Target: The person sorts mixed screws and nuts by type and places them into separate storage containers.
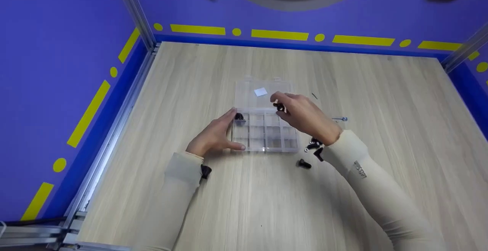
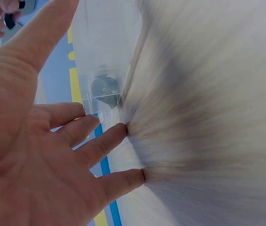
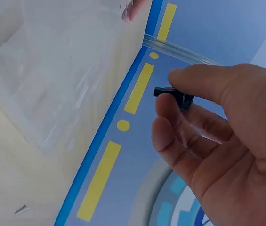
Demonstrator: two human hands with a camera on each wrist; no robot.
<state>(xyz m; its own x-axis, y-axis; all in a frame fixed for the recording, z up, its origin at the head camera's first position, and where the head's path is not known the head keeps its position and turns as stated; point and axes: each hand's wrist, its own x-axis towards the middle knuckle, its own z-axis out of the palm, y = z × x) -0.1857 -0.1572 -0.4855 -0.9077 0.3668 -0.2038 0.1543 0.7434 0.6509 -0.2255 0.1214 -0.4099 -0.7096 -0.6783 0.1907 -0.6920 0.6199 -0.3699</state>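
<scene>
A clear plastic compartment box (image 1: 256,136) lies on the table with its lid (image 1: 244,95) folded back. My left hand (image 1: 216,135) steadies it from the left side, thumb along the near edge and fingertips by the far left corner. In the left wrist view, those fingers (image 2: 107,143) are straight and spread. Above the far compartments, my right hand (image 1: 305,115) pinches a small black part with a round opening (image 3: 184,100) between thumb and fingers. Another black piece (image 1: 239,117) sits in the far left compartment, also visible through the box wall in the left wrist view.
Several small black parts (image 1: 314,143) lie right of the box, partly hidden by the right forearm; a black piece (image 1: 304,163) lies nearer. A bolt (image 1: 340,119) and a thin screw (image 1: 314,95) rest farther right. A white paper (image 1: 260,91) lies at the lid.
</scene>
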